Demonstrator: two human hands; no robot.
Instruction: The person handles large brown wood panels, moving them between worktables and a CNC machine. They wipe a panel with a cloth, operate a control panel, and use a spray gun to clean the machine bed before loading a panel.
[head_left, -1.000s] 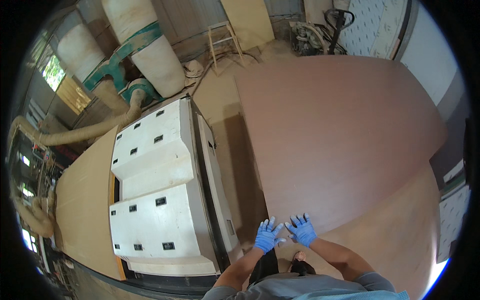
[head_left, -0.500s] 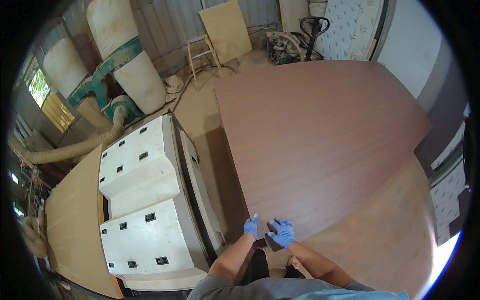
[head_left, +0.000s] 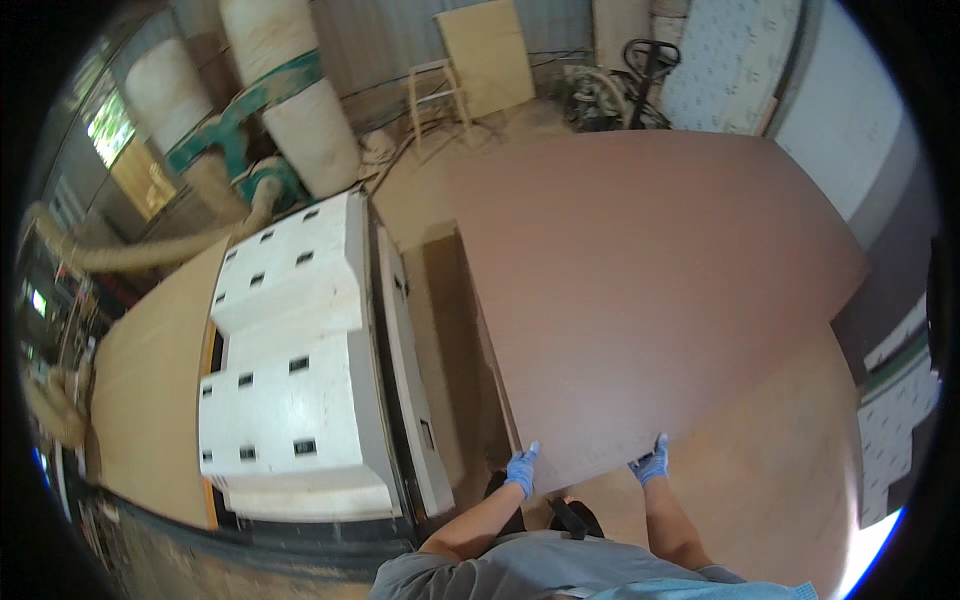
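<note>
A large reddish-brown wood-grain board (head_left: pixel 640 270) lies flat before me, its near end reaching almost to my body. My left hand (head_left: pixel 521 469), in a blue glove, is closed on the board's near left corner. Farther right along the same near edge, my right hand (head_left: pixel 652 461) grips the board, also in a blue glove. Some fingers of both hands are hidden by the board's edge.
A white machine housing (head_left: pixel 285 420) with dark latches stands at left, beside a tan board (head_left: pixel 150 390). Dust-collector bags (head_left: pixel 312 135) and a hose rise behind. A pallet jack (head_left: pixel 650 75) and wooden stand (head_left: pixel 437 105) are at the back. Sheets (head_left: pixel 890 450) lean at right.
My hands have moved apart from the near left corner: the right slid rightward along the near edge, the left stayed by the corner. The whole view has shifted slightly.
</note>
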